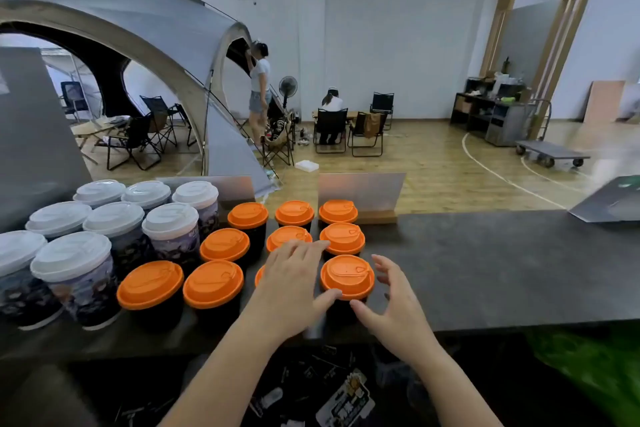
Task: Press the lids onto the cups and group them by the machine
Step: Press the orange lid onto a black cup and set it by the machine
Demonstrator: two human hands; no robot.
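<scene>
Several black cups with orange lids stand in rows on the dark counter [485,270]. The nearest right one, an orange-lidded cup [347,276], sits between my hands. My left hand [294,282] lies flat over another orange-lidded cup [260,277], fingers straight, its thumb touching the near cup's lid rim. My right hand [391,298] hovers just right of that cup with fingers spread and slightly bent, holding nothing. Several taller patterned cups with white lids [71,255] are grouped at the left, beside a grey machine [31,135].
Two upright sign holders [362,191] stand at the counter's far edge behind the cups. A dark tray-like object [616,201] lies at the far right. Beyond the counter are a tent, folding chairs and two people. A green bag [595,364] is below the counter.
</scene>
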